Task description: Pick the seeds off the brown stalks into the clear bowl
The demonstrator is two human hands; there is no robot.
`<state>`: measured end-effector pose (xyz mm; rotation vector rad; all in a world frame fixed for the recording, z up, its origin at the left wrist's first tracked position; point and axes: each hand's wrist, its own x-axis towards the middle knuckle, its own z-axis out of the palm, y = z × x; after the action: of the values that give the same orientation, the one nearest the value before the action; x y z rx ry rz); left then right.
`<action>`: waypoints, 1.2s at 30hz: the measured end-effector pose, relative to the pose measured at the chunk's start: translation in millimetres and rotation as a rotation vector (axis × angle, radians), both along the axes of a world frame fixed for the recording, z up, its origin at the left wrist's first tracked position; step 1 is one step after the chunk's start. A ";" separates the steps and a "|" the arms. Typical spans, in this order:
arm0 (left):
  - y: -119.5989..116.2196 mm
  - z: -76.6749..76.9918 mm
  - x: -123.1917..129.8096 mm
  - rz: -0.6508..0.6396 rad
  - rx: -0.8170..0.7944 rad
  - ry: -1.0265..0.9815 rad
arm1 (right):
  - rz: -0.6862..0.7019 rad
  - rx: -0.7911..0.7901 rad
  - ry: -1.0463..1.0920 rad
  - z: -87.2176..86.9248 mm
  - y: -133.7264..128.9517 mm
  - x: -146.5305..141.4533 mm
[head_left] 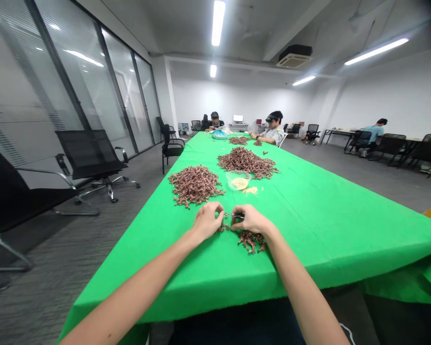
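Observation:
My left hand (207, 221) is closed in a pinch just above the green cloth, but the fingers hide most of whatever they hold. Close beside it, my right hand (250, 219) grips a small dark metal tool (239, 216), whose thin tip points at the left fingertips. A small brown knobbly piece (224, 228) lies under the fingertips. Below my right hand is a small heap of similar brown pieces (251, 241), partly covered by the wrist. Beyond the hands stands a clear plastic bowl (233, 176) with pale bits in it.
Two large piles of brown pieces, a left pile (196, 186) and a farther pile (247, 162), flank the bowl. Pale crumbs (250, 190) lie beside it on the green tablecloth (316, 211). Farther off, people sit at the table near a blue bag (220, 134). Office chairs (91, 155) stand left.

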<state>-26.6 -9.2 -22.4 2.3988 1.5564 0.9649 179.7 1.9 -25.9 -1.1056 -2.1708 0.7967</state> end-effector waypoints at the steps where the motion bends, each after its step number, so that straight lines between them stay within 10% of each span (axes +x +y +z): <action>1: -0.1 -0.3 0.1 -0.011 -0.001 0.007 | 0.003 -0.003 0.004 -0.5 0.4 -0.3; 12: -5.8 6.7 5.9 -0.116 0.007 -0.194 | -0.115 -0.013 0.348 2.9 3.9 -1.8; 22: -6.2 9.5 9.8 -0.428 -0.497 -0.784 | -0.117 -0.078 0.631 20.3 -2.8 -0.1; 36: -8.6 8.1 9.9 -0.465 -0.663 -0.893 | -0.119 -0.079 0.675 18.7 -4.4 -1.5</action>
<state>-16.6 -17.8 -14.3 1.4298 0.7561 0.9848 178.1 -2.5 -7.2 -0.8301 -1.5085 1.0270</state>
